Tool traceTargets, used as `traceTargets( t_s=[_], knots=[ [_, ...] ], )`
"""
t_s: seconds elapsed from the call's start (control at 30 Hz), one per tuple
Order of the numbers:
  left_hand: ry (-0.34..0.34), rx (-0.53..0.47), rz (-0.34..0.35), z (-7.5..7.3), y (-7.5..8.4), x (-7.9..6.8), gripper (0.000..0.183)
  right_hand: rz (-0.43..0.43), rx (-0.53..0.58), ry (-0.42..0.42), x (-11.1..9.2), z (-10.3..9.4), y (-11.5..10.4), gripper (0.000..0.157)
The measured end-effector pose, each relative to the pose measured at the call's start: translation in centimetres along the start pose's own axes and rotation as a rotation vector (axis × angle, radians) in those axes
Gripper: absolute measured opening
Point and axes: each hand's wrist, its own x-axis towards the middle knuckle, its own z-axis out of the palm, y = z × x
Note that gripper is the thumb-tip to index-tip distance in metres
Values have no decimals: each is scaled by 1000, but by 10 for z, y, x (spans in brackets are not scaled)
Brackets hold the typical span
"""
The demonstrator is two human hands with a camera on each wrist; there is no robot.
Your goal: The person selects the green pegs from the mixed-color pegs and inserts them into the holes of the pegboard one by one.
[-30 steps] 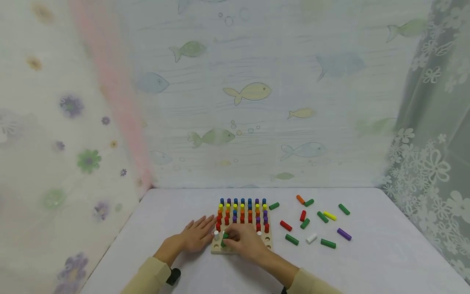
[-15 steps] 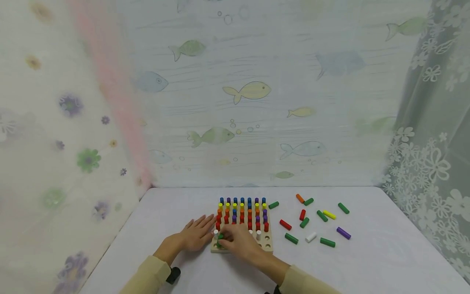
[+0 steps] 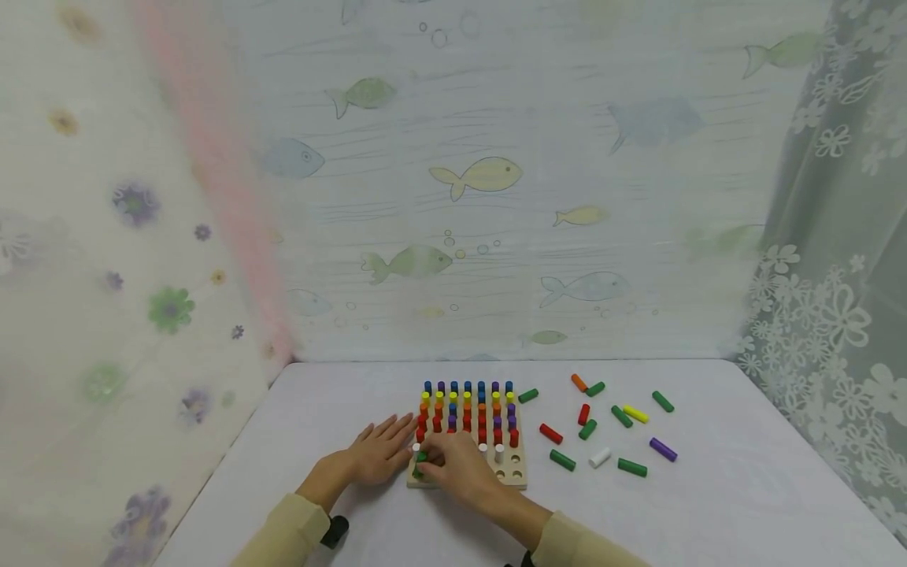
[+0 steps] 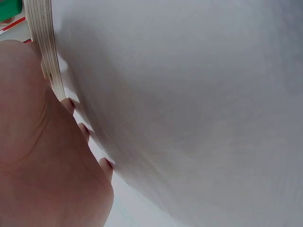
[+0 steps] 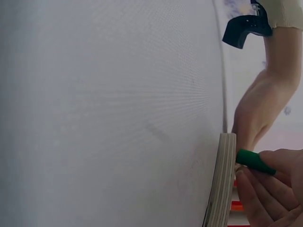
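Note:
Between thumb and fingers my right hand (image 3: 462, 470) pinches a green peg (image 3: 421, 465) at the front left corner of the wooden pegboard (image 3: 507, 465). The right wrist view shows the green peg (image 5: 254, 161) nearly square to the board's top, its lower end right at the surface. Standing pegs fill the board's back rows: blue, purple, yellow, orange and red. White pegs (image 3: 499, 453) stand in a row nearer the front, partly hidden by the right hand. My left hand (image 3: 381, 454) lies flat beside the board, fingers straight, thumb at its left edge (image 4: 45, 45).
Loose pegs lie scattered right of the board: several green ones (image 3: 563, 460), red pegs (image 3: 551, 433), a white one (image 3: 600, 457), a yellow (image 3: 636, 414), a purple (image 3: 663, 450) and an orange (image 3: 579, 383). A patterned curtain (image 3: 482, 236) hangs behind the white table (image 3: 708, 504).
My right hand has carried the green peg left to the board's front left corner, where it stands more upright. A white peg on the right came into sight. The left hand stayed still.

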Motion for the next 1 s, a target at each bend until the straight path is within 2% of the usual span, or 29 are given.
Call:
traceTargets(
  t_s=[0.23,0.57,1.0],
  knots=[
    [-12,0,7,-7,6,-4,66,15,-13,-13,0,0,-1,10],
    [8,8,19,6,-9,7,66,15,-7,-20,-1,0,-3,10],
    [21,26,25,5,-7,5,66,30,-21,-50,0,2,-3,14]
  ],
)
